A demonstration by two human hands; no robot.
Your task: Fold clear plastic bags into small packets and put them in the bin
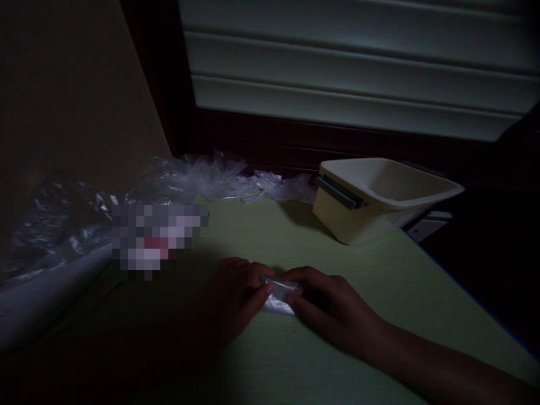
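Note:
A small clear plastic bag point(278, 304) is held between my two hands, low over the front middle of the green tabletop point(261, 236). My left hand point(240, 292) pinches its left upper corner between thumb and fingers. On the other side, the thumb and fingers of my right hand point(327, 298) close on the right upper corner. The bag looks flat and shiny, with its lower part near the table. Dim light hides whatever may be inside it.
A cream plastic bin point(358, 219) with a grey handle stands at the table's right edge. Crumpled clear plastic bags point(202, 174) line the back. At the left lies a large sheet of clear plastic point(63, 230). Behind rises a slatted shutter point(337, 73).

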